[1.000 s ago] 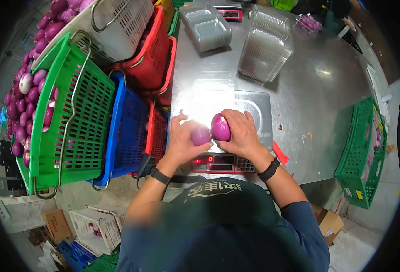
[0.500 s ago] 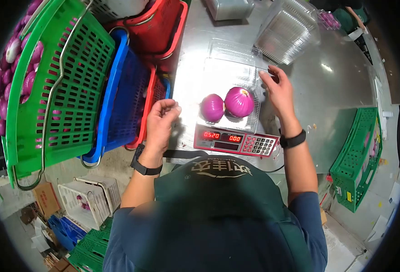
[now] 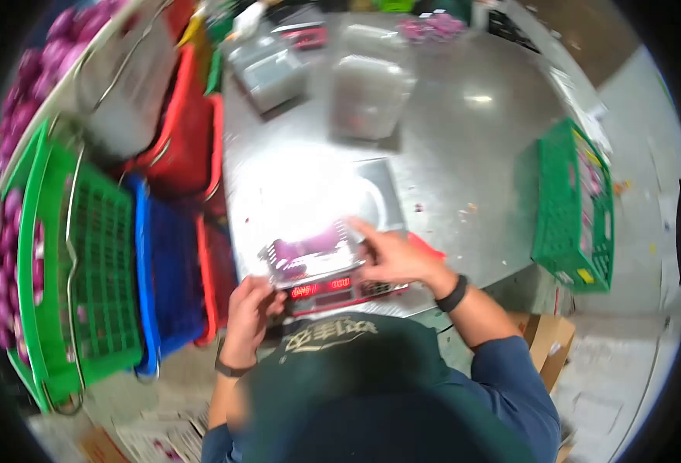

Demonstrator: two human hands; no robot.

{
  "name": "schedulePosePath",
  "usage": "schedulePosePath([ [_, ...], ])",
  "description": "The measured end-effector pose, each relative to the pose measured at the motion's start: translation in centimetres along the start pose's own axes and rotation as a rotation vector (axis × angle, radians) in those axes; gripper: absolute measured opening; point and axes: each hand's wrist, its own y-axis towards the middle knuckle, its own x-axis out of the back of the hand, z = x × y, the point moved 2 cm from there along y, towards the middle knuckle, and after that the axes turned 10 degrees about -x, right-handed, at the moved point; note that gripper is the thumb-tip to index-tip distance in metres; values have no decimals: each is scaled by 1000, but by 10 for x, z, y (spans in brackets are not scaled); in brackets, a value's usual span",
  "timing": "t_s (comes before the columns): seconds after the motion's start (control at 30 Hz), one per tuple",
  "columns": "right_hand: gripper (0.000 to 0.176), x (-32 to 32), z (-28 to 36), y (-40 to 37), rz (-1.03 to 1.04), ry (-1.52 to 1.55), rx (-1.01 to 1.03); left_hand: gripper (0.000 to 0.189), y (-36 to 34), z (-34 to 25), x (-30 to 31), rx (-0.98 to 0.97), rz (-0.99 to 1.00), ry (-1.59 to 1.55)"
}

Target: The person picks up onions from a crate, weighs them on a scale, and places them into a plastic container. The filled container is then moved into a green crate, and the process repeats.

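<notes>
A clear plastic clamshell box point(image 3: 315, 272) with purple onions point(image 3: 306, 248) inside sits at the left of a red-framed digital scale point(image 3: 340, 295), its lid apparently folded over; glare and motion blur hide the details. My right hand point(image 3: 393, 255) grips the box's right side, fingers along its edge. Curled at the near left corner, my left hand point(image 3: 249, 312) holds the box there. Part of the scale's metal plate point(image 3: 387, 197) shows to the right of the box. Red digits glow on the display but are too blurred to read.
Green point(image 3: 101, 255), blue point(image 3: 172, 285) and red crates point(image 3: 182, 131) line the left side, with many purple onions point(image 3: 5, 270) at the far left. Stacked clear boxes point(image 3: 371, 96) stand at the table's back. A green crate point(image 3: 576, 208) is at the right edge.
The open clamshell's lid now appears folded over the onions. Both hands have come in to the box, which has shifted left on the scale. My view has turned and moved.
</notes>
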Motion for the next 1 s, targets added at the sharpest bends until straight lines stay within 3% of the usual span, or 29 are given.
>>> schedulePosePath([
  [0.1,71,-34,-23,5,-138,608,-166,6,17,10,-3,-49,-69,36],
  [0.2,51,-39,-30,2,-112,689,-287,9,28,13,-5,-63,-59,111],
  [0.33,44,-29,-52,-6,-187,738,-233,19,40,14,-35,-61,-26,142],
  [0.43,53,-12,-78,-17,-72,851,-272,31,54,23,-55,-64,16,156],
  [0.47,73,1,-85,-24,-90,701,-277,33,59,26,-62,-48,32,168],
  [0.6,98,38,-108,-46,-229,778,-407,34,77,37,-112,22,120,208],
  [0.7,89,37,-134,-35,-177,1075,-287,35,90,56,-152,93,222,240],
  [0.77,70,59,-131,-40,-162,1272,-315,39,96,64,-177,137,239,292],
  [0.83,62,67,-165,-42,-165,1528,-257,43,95,65,-190,40,292,377],
  [0.87,54,73,-210,-38,-61,1565,-264,44,93,65,-190,14,302,408],
  [0.93,57,104,-227,-26,-496,1548,-412,39,85,56,-184,19,304,456],
  [0.97,59,126,-268,-9,-629,1562,-460,41,79,45,-183,46,299,459],
  [1.0,57,156,-308,3,-613,1557,-375,40,74,32,-182,37,256,458],
])
